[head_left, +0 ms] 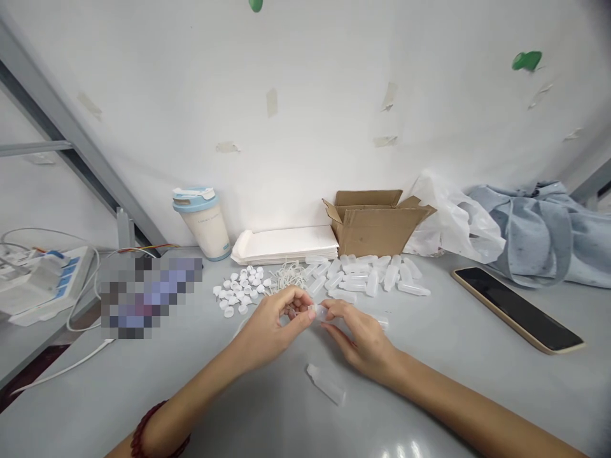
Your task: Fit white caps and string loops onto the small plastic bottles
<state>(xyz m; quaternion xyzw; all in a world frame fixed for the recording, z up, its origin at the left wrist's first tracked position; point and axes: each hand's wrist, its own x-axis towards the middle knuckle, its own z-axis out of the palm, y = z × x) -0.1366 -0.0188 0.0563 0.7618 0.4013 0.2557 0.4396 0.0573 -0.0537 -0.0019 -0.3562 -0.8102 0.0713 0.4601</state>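
The left hand (272,324) and right hand (367,340) pinch one translucent plastic bottle (321,312), apparently mid-job, while heaped white caps (238,291), pale cords (290,277) and loose bottles (354,286) seem left.

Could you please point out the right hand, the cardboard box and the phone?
Right hand (366,338), head view: its back.
Cardboard box (376,233), head view: front panel.
Phone (518,308), head view: dark screen.

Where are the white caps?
In the head view, the white caps lie on the table left of centre, just left of the pale strings and near the cup.
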